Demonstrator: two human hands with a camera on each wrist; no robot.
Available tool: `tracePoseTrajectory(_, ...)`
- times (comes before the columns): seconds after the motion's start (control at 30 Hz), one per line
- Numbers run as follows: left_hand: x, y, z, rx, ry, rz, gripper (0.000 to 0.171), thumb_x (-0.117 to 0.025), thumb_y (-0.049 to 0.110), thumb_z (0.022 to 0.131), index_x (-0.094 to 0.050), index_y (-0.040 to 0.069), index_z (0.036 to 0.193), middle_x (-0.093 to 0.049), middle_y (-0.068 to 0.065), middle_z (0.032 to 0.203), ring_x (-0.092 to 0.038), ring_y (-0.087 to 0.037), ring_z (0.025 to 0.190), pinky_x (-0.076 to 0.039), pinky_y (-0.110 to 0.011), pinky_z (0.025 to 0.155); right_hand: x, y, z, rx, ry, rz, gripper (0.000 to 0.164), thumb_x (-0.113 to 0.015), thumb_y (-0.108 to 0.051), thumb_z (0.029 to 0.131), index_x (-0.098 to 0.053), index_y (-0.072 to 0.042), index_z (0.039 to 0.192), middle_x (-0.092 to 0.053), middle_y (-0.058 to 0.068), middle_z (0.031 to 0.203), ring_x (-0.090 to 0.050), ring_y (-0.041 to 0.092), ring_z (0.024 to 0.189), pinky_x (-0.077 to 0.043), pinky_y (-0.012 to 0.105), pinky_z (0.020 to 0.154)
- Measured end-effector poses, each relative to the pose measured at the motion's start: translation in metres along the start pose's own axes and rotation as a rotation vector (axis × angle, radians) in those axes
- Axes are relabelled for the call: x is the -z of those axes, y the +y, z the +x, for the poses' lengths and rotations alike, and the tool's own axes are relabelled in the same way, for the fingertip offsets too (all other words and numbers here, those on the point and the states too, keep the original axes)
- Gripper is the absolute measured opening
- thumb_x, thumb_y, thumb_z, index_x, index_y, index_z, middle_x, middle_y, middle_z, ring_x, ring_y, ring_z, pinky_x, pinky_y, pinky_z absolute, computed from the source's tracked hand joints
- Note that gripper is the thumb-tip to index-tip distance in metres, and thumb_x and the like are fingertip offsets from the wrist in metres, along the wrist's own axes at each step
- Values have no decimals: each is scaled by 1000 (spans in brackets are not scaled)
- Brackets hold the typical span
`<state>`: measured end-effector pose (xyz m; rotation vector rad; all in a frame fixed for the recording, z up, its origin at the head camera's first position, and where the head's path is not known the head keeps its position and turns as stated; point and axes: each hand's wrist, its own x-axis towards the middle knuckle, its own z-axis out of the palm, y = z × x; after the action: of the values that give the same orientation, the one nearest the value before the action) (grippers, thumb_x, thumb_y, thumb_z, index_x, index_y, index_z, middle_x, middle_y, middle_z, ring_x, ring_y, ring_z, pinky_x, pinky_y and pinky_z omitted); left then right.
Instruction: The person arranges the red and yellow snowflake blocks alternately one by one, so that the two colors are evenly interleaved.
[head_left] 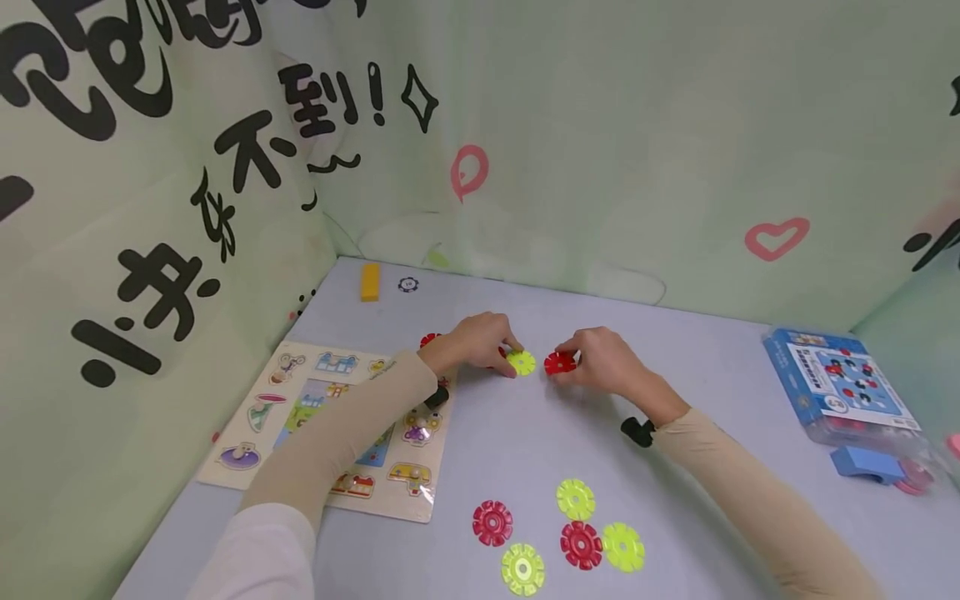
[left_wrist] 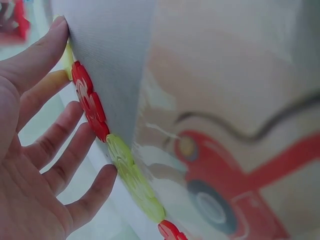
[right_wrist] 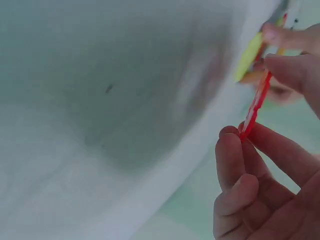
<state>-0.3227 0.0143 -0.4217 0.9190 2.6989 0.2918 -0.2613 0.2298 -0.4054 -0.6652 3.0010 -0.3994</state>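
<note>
My left hand (head_left: 480, 337) pinches a yellow notched snowflake disc (head_left: 522, 362) between thumb and forefinger. That disc is the end of a row of linked red and yellow discs. In the left wrist view, a red disc (left_wrist: 90, 102), a longer yellow part (left_wrist: 135, 180) and more red follow it, with the other fingertips along the row. My right hand (head_left: 603, 358) holds a single red disc (head_left: 558, 362) by its edge, thumb on one side. A small gap separates this red disc from the yellow one. In the head view my left hand hides part of the row.
Several loose discs, including a red one (head_left: 492, 523) and a yellow one (head_left: 623, 547), lie at the front. A picture puzzle board (head_left: 382, 502) lies under my left forearm. At the right are a blue box (head_left: 855, 379) and a blue block (head_left: 867, 465). A yellow block (head_left: 370, 282) stands far left.
</note>
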Motion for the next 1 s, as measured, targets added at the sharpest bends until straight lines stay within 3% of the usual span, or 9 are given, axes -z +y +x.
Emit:
tracePoseTrajectory(0.1, -3, 1, 4, -1, 3, 10, 50, -75, 48, 75, -65, 31, 121, -57, 3, 114, -46, -12, 93, -40, -25, 74, -4, 10, 11, -35, -60, 30, 41, -80, -32, 74, -73, -7, 106, -69, 6, 93, -57, 16, 78, -47, 24, 63)
tracePoseTrajectory(0.2, -3, 2, 6, -3, 6, 20, 51, -75, 49, 75, -65, 31, 122, -56, 3, 112, -46, -12, 93, -40, -24, 73, -9, 15, 14, -18, -95, 63, 37, -79, -27, 76, -73, -7, 107, -66, 8, 94, -57, 17, 80, -47, 24, 64)
tracePoseTrajectory(0.33, -2, 1, 5, 4, 14, 33, 51, -76, 49, 74, -65, 31, 121, -57, 3, 112, -47, -12, 93, -41, -25, 74, -13, 16, 15, 39, -83, 95, 37, -77, -21, 78, -71, -4, 111, -63, 11, 96, -56, 20, 83, -47, 26, 66)
tracePoseTrajectory(0.7, -1, 1, 5, -4, 7, -3, 54, -77, 45, 75, -64, 26, 123, -61, 5, 119, -51, -11, 97, -45, -27, 79, -14, 15, 5, 51, -52, 163, 46, -75, -25, 80, -65, -4, 120, -63, 12, 103, -58, 22, 88, -46, 27, 71)
tracePoseTrajectory(0.87, -3, 9, 8, -44, 5, -25, 56, -77, 43, 76, -62, 25, 126, -61, 5, 124, -51, -11, 106, -45, -28, 82, -8, 11, -23, -15, -62, 205, 49, -78, -30, 76, -66, -10, 119, -63, 7, 104, -59, 21, 91, -50, 26, 71)
tracePoseTrajectory(1.0, -7, 20, 12, -92, -9, -13, 55, -75, 47, 76, -62, 27, 126, -59, 6, 118, -50, -10, 102, -42, -27, 76, -15, -1, -64, 53, -109, 185, 47, -80, -37, 72, -70, -17, 114, -63, -3, 97, -57, 13, 85, -48, 22, 69)
